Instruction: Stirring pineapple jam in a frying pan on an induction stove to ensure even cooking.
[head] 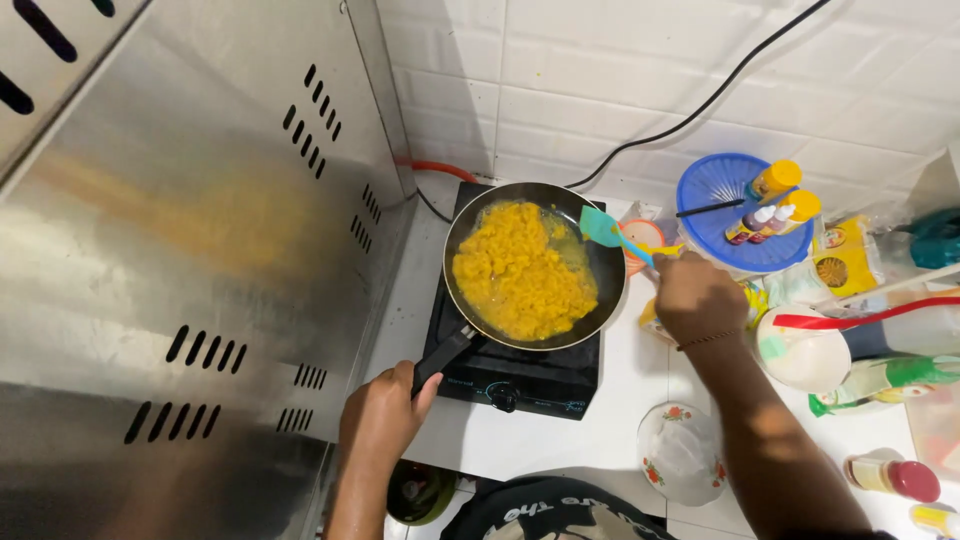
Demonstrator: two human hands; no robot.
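The left hand (pixel 382 415) is closed around the black handle (pixel 445 357) of the frying pan (pixel 535 266); the fingers wrap the handle's lower end. The pan sits on a black single-burner stove (pixel 520 375) on the white counter (pixel 620 410), just beside a tall stainless steel panel (pixel 190 250). The pan contains yellow scrambled egg (pixel 522 272) that covers most of its base.

The right hand (pixel 698 298) is closed around the handle of a teal spatula (pixel 603 229). The spatula blade is raised over the pan's right rim, tilted, and clear of the egg.

To the right of the stove stand a blue plastic basket (pixel 715 185) with yellow-capped bottles (pixel 776 180), a white bowl (pixel 800 355) with a red utensil (pixel 870 316) across it, and a floral-print lid (pixel 682 450) near the counter edge. A black cable (pixel 700 105) runs up the tiled wall (pixel 620 80).
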